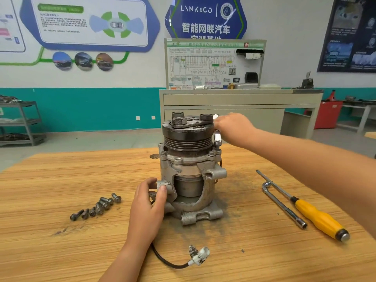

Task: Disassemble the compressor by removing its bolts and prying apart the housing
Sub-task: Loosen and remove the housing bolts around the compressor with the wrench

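Observation:
A grey cutaway compressor (191, 176) stands upright on the wooden table (61, 180), its dark pulley and clutch plate (188, 129) on top. My left hand (149, 202) grips a mounting lug low on the housing's left side, thumb over the lug. My right hand (232, 127) reaches to the pulley's right rim, fingers curled against it beside a white connector (217, 137); what the fingers hold is hidden. Several removed bolts (97, 206) lie in a loose row to the left of the compressor.
An L-shaped socket wrench (282, 204) and a yellow-handled screwdriver (319, 218) lie on the table to the right. A black cable with a white plug (198, 256) trails toward the front edge. A grey workbench (234, 106) stands behind the table.

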`<move>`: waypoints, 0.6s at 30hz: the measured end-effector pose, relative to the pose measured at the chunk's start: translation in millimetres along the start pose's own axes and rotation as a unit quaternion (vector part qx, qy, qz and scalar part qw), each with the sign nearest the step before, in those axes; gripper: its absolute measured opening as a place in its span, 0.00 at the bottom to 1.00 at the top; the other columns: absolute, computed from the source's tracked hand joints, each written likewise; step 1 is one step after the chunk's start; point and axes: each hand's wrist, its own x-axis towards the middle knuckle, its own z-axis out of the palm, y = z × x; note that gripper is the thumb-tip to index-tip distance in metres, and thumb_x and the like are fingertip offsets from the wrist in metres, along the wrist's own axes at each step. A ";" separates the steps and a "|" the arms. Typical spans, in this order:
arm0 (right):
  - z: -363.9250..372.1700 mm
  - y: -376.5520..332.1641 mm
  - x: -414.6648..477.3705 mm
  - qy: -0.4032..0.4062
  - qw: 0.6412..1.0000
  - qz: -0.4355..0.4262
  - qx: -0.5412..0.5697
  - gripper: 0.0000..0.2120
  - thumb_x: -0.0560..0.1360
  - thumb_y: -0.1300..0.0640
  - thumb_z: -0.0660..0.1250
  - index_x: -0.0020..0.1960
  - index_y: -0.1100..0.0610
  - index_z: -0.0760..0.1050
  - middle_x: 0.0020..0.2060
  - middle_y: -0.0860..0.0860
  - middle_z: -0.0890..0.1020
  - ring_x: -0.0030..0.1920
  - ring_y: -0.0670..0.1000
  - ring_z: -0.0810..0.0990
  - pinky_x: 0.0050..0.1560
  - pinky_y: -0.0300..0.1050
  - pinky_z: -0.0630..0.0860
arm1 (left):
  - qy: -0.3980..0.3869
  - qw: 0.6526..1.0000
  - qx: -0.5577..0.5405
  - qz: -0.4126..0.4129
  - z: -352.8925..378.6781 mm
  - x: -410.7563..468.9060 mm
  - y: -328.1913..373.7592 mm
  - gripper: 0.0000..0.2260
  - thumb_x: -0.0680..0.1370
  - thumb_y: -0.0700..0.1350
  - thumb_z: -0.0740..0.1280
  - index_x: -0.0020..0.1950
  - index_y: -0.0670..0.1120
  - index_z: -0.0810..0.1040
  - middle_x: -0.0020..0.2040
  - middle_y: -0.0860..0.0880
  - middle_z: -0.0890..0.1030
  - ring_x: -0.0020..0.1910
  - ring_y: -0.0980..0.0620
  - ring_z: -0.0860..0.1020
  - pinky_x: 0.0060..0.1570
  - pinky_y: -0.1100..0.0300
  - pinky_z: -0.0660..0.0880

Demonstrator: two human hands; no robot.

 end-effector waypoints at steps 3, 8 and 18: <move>2.4 0.1 -3.7 0.005 0.999 0.019 0.049 0.16 0.78 0.64 0.54 0.60 0.55 0.74 0.51 0.53 0.81 0.49 0.56 0.79 0.39 0.45 0.70 | -0.001 1.000 -0.001 -0.001 -0.7 0.0 -1.4 0.12 0.78 0.51 0.60 0.60 0.53 0.70 0.53 0.60 0.73 0.56 0.56 0.73 0.48 0.62 0.68; -13.3 1.3 -38.8 0.104 0.968 0.176 0.144 0.17 0.82 0.54 0.51 0.66 0.61 0.65 0.32 0.54 0.75 0.33 0.56 0.75 0.33 0.47 0.69 | -0.004 1.000 -0.019 -0.011 -1.1 -0.4 -1.1 0.17 0.75 0.54 0.60 0.61 0.49 0.72 0.55 0.53 0.76 0.56 0.55 0.74 0.50 0.58 0.70; -57.6 -22.6 -99.0 -0.094 0.985 0.140 0.028 0.15 0.78 0.63 0.55 0.62 0.53 0.65 0.29 0.49 0.67 0.28 0.47 0.65 0.24 0.41 0.57 | -0.003 1.000 -0.016 -0.014 -1.9 -1.6 -2.0 0.14 0.78 0.51 0.60 0.61 0.47 0.73 0.55 0.52 0.77 0.56 0.54 0.74 0.51 0.55 0.70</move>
